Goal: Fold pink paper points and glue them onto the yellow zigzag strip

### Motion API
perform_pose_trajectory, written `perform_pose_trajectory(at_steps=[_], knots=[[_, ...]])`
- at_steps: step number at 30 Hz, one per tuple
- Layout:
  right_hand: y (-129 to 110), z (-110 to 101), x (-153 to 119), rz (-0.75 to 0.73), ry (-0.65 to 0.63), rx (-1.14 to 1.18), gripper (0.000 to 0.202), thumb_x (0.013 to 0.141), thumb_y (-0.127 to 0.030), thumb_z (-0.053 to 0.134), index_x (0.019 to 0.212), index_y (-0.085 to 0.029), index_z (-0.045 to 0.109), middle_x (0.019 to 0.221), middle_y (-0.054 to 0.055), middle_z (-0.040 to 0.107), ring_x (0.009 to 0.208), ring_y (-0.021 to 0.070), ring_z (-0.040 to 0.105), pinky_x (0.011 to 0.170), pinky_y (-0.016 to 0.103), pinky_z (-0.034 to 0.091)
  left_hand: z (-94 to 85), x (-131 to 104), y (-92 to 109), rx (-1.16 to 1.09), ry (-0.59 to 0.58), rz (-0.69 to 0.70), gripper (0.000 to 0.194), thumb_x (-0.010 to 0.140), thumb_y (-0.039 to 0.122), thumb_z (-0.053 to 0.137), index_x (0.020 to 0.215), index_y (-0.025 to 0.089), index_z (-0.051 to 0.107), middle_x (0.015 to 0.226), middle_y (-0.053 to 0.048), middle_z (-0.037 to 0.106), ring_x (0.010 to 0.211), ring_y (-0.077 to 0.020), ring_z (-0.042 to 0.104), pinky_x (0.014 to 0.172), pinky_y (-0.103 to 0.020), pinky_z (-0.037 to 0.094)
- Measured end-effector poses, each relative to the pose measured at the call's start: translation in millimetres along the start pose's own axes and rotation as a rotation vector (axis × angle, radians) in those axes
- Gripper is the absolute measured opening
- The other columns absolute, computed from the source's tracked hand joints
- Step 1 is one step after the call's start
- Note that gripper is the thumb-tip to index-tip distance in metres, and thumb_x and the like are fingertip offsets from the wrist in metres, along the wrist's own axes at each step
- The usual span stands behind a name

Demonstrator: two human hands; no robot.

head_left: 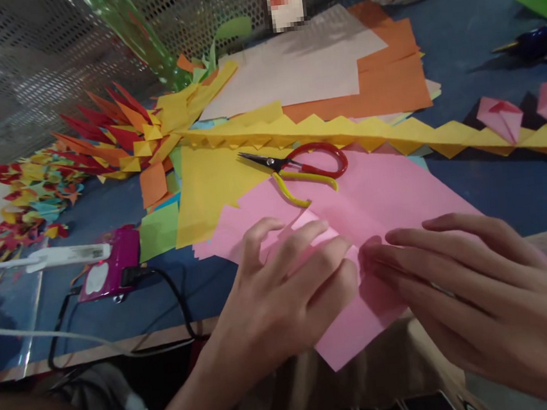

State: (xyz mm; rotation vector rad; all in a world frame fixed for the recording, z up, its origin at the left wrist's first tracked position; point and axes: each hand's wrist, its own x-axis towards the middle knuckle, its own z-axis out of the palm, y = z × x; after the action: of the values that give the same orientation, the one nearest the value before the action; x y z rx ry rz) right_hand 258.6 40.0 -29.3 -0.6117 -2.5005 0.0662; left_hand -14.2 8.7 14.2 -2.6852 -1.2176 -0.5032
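Observation:
Pink paper (397, 186) lies at the table's front edge, one corner sticking out past it. My left hand (285, 281) rests on a small folded pink piece (306, 220) with its fingers bent and spread apart. To its right, my right hand (474, 282) lies over the pink paper, fingers stretched out, the tips near the left fingers. Small scissors (294, 167) with one red and one yellow handle lie just beyond my hands, partly on yellow paper (205, 198).
A folded yellow strip (373, 132) runs across behind the scissors. Beyond it lie white (289, 68) and orange sheets (396, 77). At the left are a purple device (109, 262) with cables and several paper shapes; a glue gun (538, 43) is at the right.

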Motion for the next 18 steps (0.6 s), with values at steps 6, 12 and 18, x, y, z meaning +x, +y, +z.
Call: perform_pose_trajectory(at_steps=[6, 12, 18], knots=[[-7.8, -1.5, -0.3, 0.045, 0.002, 0.087, 0.035, 0.096, -0.001, 0.061, 0.127, -0.009, 0.076, 0.141, 0.012, 0.075, 0.130, 0.0295, 0.070, 0.120, 0.051, 0.052, 4.3, -1.6, 7.8, -0.089, 0.006, -0.046, 0.011, 0.108, 0.012, 0.067, 0.109, 0.019, 0.076, 0.118, 0.001, 0.085, 0.114, -0.0207, 0.074, 0.103, -0.043, 0.050], [-0.7, -3.6, -4.5, 0.040, 0.014, 0.154, 0.047, 0.095, 0.002, 0.060, 0.139, -0.010, 0.072, 0.150, 0.008, 0.072, 0.139, 0.0258, 0.067, 0.125, 0.046, 0.052, 12.9, 10.3, 11.1, -0.318, 0.017, -0.280, 0.009, 0.109, 0.014, 0.065, 0.107, 0.018, 0.073, 0.110, -0.001, 0.079, 0.105, -0.0175, 0.070, 0.100, -0.036, 0.055], [0.0, -3.0, -3.2, 0.033, -0.027, 0.175, 0.038, 0.103, -0.005, 0.060, 0.138, -0.010, 0.073, 0.153, 0.008, 0.070, 0.142, 0.0273, 0.064, 0.125, 0.047, 0.050, 14.3, 21.9, 12.6, -0.379, 0.022, -0.374, 0.011, 0.108, 0.013, 0.065, 0.103, 0.017, 0.074, 0.111, -0.002, 0.074, 0.106, -0.0161, 0.068, 0.100, -0.033, 0.054]])
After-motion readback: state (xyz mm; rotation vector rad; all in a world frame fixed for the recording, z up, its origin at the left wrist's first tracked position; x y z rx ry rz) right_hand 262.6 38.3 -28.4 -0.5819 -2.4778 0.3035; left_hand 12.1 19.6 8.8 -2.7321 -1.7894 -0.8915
